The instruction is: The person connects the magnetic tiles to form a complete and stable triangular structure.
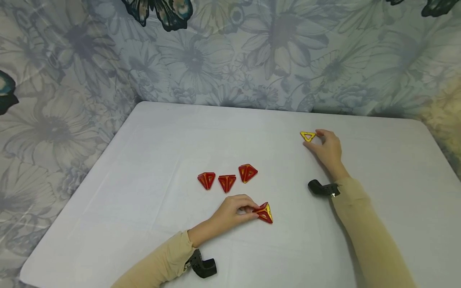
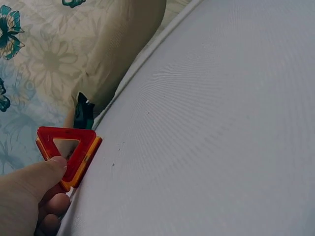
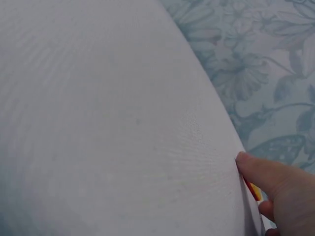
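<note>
My left hand (image 1: 227, 213) pinches a small red pyramid (image 1: 264, 214) of triangular tiles by one side, close over the table. In the left wrist view, the thumb presses on a red triangular frame (image 2: 64, 132) with orange-yellow pieces beside it. Farther back on the right, my right hand (image 1: 329, 153) holds a yellow triangular tile (image 1: 304, 135) with an open centre between thumb and forefinger. Only a red and yellow sliver of that tile (image 3: 254, 191) shows past the fingers in the right wrist view.
Three more red tile pyramids, the left (image 1: 206, 181), the middle (image 1: 227, 183) and the right (image 1: 247, 173), stand beyond my left hand. They share a white-covered table (image 1: 173, 136). Flower-patterned cloth (image 1: 223, 60) rises behind its back edge. Each wrist carries a black camera.
</note>
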The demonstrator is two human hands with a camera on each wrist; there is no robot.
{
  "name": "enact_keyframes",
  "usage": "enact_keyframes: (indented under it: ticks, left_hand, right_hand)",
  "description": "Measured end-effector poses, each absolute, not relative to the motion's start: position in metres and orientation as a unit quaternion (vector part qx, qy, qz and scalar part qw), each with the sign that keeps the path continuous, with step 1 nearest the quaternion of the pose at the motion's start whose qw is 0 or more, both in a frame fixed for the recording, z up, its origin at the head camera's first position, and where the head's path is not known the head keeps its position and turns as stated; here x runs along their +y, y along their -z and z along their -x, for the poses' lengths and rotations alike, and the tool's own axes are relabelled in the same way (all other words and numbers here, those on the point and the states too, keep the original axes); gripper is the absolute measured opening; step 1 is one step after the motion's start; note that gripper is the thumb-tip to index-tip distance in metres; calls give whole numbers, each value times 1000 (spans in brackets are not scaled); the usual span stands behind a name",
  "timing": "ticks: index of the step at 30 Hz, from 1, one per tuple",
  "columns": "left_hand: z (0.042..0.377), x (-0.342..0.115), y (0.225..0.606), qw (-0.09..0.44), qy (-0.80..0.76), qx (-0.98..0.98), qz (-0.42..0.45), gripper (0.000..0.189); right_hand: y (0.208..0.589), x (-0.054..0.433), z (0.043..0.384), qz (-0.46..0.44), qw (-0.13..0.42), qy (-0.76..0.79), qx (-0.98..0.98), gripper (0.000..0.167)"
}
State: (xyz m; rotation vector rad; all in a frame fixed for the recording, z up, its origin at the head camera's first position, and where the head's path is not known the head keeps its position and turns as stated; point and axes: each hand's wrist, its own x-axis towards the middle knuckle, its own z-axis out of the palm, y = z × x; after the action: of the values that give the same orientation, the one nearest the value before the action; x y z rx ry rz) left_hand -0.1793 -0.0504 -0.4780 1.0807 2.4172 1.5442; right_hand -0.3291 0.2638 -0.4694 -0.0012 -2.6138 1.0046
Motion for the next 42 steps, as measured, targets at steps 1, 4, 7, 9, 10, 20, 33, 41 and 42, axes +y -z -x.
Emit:
enact_keyframes:
  ticks: [1,4,7,9,10,20,33,41,42]
  left_hand:
    - [179,-50,478,38,-503,788,-352,17]
    - [179,-50,477,37,-501,790,-352,16]
    - [178,-50,476,32,-499,791,-352,16]
    - [177,-51,476,28,-500,790,-354,15]
    - [177,-50,476,27,-500,789,-355,15]
    - [176,-50,475,25,-498,789,-359,15]
    - [176,-50,475,24,-503,784,-364,15]
    - [176,-50,476,19,-506,779,-370,15]
    - [176,-49,476,19,-506,778,-371,16]
  right_hand:
    - [469,264,330,1,165,-350,-922,53]
    - [465,268,331,-3,139,-334,-932,53]
    - [461,270,331,-14,97,-321,-942,52]
    - [457,272,330,-20,74,-314,-946,52]
    - [456,272,329,-22,67,-313,-947,52]
    - [461,271,322,-17,119,-365,-923,43]
    - [469,271,311,-49,181,-392,-901,41]
    - [470,268,296,-65,157,-414,-894,43]
    - [469,268,293,-69,157,-420,-891,43]
